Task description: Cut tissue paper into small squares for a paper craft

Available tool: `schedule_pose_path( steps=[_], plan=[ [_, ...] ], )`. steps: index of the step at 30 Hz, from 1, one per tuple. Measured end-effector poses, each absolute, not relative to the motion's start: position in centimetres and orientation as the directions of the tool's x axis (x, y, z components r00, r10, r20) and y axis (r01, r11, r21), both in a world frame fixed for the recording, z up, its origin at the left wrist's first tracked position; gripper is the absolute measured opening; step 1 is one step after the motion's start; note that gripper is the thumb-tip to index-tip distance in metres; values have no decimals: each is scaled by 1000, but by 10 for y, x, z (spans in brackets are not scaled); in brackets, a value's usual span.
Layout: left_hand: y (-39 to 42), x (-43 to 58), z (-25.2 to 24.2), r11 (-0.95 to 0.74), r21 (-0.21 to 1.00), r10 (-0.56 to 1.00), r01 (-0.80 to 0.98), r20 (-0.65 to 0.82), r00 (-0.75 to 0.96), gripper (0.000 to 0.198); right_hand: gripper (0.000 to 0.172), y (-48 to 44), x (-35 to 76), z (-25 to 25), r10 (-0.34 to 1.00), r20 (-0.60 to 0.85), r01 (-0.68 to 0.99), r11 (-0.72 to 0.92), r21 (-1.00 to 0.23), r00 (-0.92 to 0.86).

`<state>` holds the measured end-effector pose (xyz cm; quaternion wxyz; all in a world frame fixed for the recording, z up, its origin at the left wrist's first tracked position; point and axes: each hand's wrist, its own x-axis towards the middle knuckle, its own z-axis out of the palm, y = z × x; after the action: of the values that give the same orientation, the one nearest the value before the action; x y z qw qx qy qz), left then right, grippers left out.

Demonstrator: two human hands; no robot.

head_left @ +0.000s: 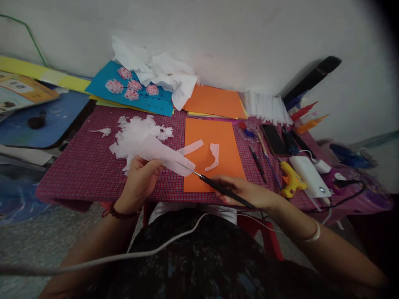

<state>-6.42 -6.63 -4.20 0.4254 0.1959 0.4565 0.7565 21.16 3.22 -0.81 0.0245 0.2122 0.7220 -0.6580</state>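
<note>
My left hand [141, 174] pinches a long strip of pale pink tissue paper [170, 157] at its left end. Black-handled scissors [229, 192] are in my right hand [240, 191], and their blades lie along the strip near its right end. Under the strip's tip is an orange sheet [218, 135], with a bent pink scrap [214, 157] and a narrow pink piece [192, 147] on it. Beyond my left hand lies a heap of torn pale tissue [134, 135].
Behind are a blue card with pink blossoms [106, 81], crumpled white paper [165, 70] and orange sheets [215, 99]. At right lie a phone [274, 139], a yellow glue gun [292, 179], a white power bank [308, 176] and a dark pen [257, 163]. A white cable [162, 247] crosses in front.
</note>
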Motion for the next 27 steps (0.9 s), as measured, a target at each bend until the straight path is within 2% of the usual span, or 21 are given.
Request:
schedule_pose_path(
  steps=[4,10,16,27],
  plan=[
    [-66,-64,-43,-217,870,843,-443,-62,-534,15,71,31,211,-8,278,-327,348,28,-937,-903],
    [-64,-55,-36,-219,802,826,-556,-151,-543,20,76,31,211,-11,285,-350,373,32,-927,-892],
    [-63,-56,-34,-247,808,800,-535,-142,-583,21,80,32,211,-12,286,-360,388,46,-921,-888],
    [-63,-54,-37,-187,856,795,-481,-156,-586,23,69,31,207,-15,317,-352,380,31,-924,-881]
  ],
)
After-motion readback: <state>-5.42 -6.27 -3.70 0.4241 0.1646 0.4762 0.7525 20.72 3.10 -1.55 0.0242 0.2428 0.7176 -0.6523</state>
